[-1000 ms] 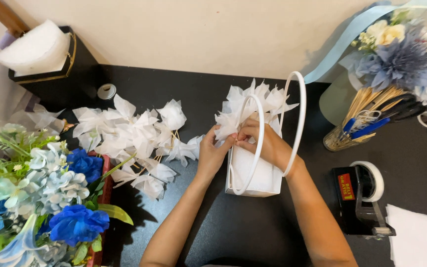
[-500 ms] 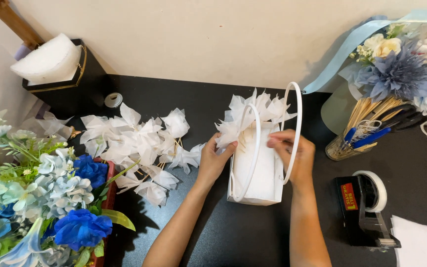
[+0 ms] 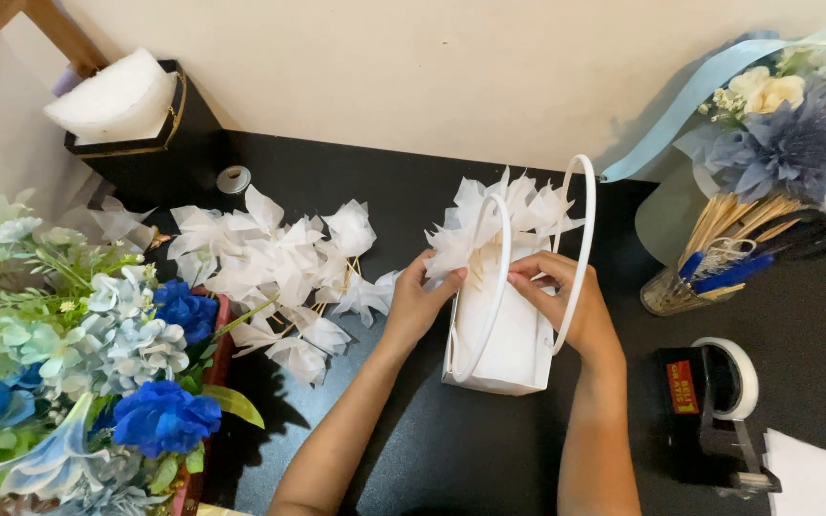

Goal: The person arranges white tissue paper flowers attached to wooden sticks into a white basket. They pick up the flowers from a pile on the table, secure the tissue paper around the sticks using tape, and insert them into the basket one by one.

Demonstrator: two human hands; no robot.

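A person is working at a black surface (image 3: pixel 489 459), both bare hands busy at a small white paper gift bag with two looped white handles (image 3: pixel 504 339). The bag is standing near the middle of the surface, its mouth stuffed with white tissue-paper petals on thin sticks (image 3: pixel 504 215) that are fanning out above the rim. The left hand (image 3: pixel 420 301) is pressing against the bag's left side, fingers curled and pinching at the lower petals. The right hand (image 3: pixel 566 301) is gripping the bag's upper right edge, fingers reaching in between the two handles.

Just to the left of the bag, a loose heap of the same white paper petals (image 3: pixel 274 272) is lying on the surface. Farther left, a bunch of blue, pale-blue and white artificial flowers (image 3: pixel 78 373) is filling the corner. A black box holding a white foam block (image 3: pixel 126 105) is sitting by the cream wall, with a small roll of tape (image 3: pixel 233 179) beside it.

To the right, a clear glass holding wooden sticks and blue pens (image 3: pixel 709 258) is standing under a bouquet of dusty-blue and cream flowers (image 3: pixel 795 124) tied with light-blue ribbon. A black tape dispenser (image 3: pixel 709 406) is sitting near the right forearm, well apart from the bag.
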